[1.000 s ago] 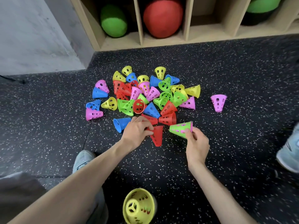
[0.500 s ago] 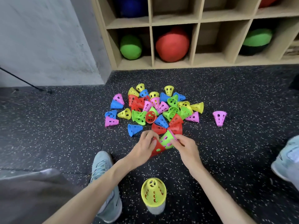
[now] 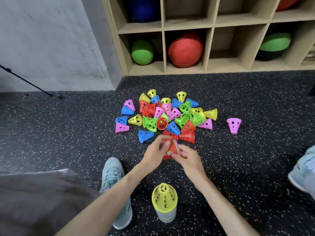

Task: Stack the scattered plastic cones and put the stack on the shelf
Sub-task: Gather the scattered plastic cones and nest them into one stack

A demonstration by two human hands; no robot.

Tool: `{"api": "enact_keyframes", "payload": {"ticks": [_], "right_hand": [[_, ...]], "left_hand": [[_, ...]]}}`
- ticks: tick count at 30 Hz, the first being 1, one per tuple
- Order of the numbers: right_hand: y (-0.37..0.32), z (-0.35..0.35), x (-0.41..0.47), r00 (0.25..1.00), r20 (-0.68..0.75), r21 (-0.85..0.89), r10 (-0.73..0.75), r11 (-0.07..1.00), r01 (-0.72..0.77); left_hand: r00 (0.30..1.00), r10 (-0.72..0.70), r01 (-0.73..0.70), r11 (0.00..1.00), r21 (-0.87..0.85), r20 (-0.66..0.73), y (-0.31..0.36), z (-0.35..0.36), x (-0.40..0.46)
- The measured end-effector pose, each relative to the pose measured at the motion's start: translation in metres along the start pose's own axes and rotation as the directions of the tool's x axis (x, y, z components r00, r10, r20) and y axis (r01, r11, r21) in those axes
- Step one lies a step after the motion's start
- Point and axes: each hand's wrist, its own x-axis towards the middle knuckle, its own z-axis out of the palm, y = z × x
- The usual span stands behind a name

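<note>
Several perforated plastic cones in red, green, blue, yellow and pink lie in a pile [image 3: 167, 113] on the dark speckled floor. Both hands hold a small nested set of cones [image 3: 171, 149] just in front of the pile; its outer cone is red, with green and pink rims showing at its wide end. My left hand [image 3: 156, 153] grips the narrow end and my right hand [image 3: 186, 156] grips the wide end. A tall stack topped by a yellow cone [image 3: 164, 200] stands upright on the floor near me. A wooden cubby shelf [image 3: 210, 46] rises behind the pile.
One pink cone [image 3: 233, 124] stands alone to the right of the pile. Green [image 3: 142, 51] and red [image 3: 185, 50] balls fill lower cubbies. My left shoe [image 3: 113, 178] and right shoe [image 3: 305, 169] flank the hands. A grey wall and a black tripod leg [image 3: 27, 80] are at the left.
The red cone from my left hand and the green-and-pink set from my right hand came together and now nest as one. The view tilted up, showing more of the shelf.
</note>
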Motion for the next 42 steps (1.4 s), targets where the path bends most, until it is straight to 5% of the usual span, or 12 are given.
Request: {"api": "enact_keyframes", "payload": {"ticks": [17,25,32,42], "right_hand": [[0.086,0.01,0.028,0.947,-0.239,0.02,0.216,0.976,-0.218],[0.105,0.009,0.031,0.929,-0.235,-0.004,0.285,0.956,-0.294],[0.114,0.008,0.033,0.927,-0.237,-0.046,0.291,0.95,-0.31],[0.093,0.008,0.028,0.937,-0.279,-0.123,0.211,0.96,-0.253]], "left_hand": [[0.938,-0.242,0.321,0.876,0.359,-0.248,-0.078,-0.043,0.07],[0.897,-0.417,0.441,0.82,0.364,-0.148,-0.104,-0.031,0.105],[0.903,-0.268,0.375,0.874,0.309,-0.336,-0.122,-0.019,0.11],[0.927,-0.16,0.266,0.918,0.294,-0.339,-0.11,-0.029,0.064]]}}
